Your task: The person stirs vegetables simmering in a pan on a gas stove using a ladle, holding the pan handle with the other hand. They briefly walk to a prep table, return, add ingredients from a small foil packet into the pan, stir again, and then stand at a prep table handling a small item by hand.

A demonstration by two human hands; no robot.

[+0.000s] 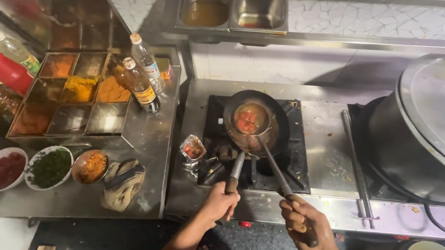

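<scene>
the pan (256, 124) sits on the burner straight ahead of both hands. left hand (219, 202) is clamped on the pan handle (235, 172), right hand (301, 222) on the ladle (265, 147), whose long shaft slants up-left so its bowl rests inside the pan.

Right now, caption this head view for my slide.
Left hand grips the dark round pan while right hand dips a long metal ladle.

Steel counter (146, 144) with spice tray (76, 98)
</scene>
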